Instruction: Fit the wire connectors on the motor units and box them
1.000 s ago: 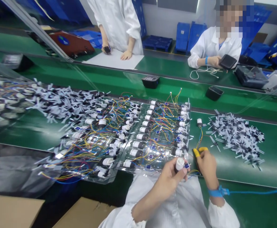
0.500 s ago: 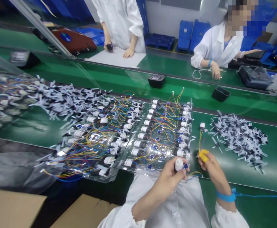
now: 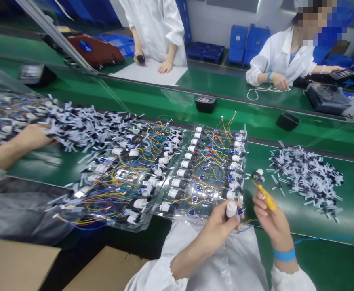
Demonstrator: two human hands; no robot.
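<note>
My left hand (image 3: 218, 228) is closed around a small white-and-black cylinder like a little motor (image 3: 231, 208), its white end facing up. Beside its fingertips sits a small blue board (image 3: 240, 211), with thin yellow and blue wires trailing to the right. My right hand (image 3: 270, 222) grips a slim yellow tool (image 3: 269, 200) whose exact kind I cannot make out. Just beyond the tool, another white-and-black cylinder (image 3: 258, 174) with a yellow wire lies on the green bench. Clear plastic trays hold rows of similar wired cylinders (image 3: 183, 173) left of my hands.
A heap of black-and-white strip pieces (image 3: 306, 176) lies on the right, and a larger heap (image 3: 86, 125) on the left. Another person's hand (image 3: 34, 137) reaches in at the left heap. Across the bench, two people in white coats work. Cardboard (image 3: 16, 262) is at lower left.
The yellow tool has swung to point up and away in my right hand. The loose cylinder has shifted slightly nearer and tilted. Another person's arm has appeared at the left.
</note>
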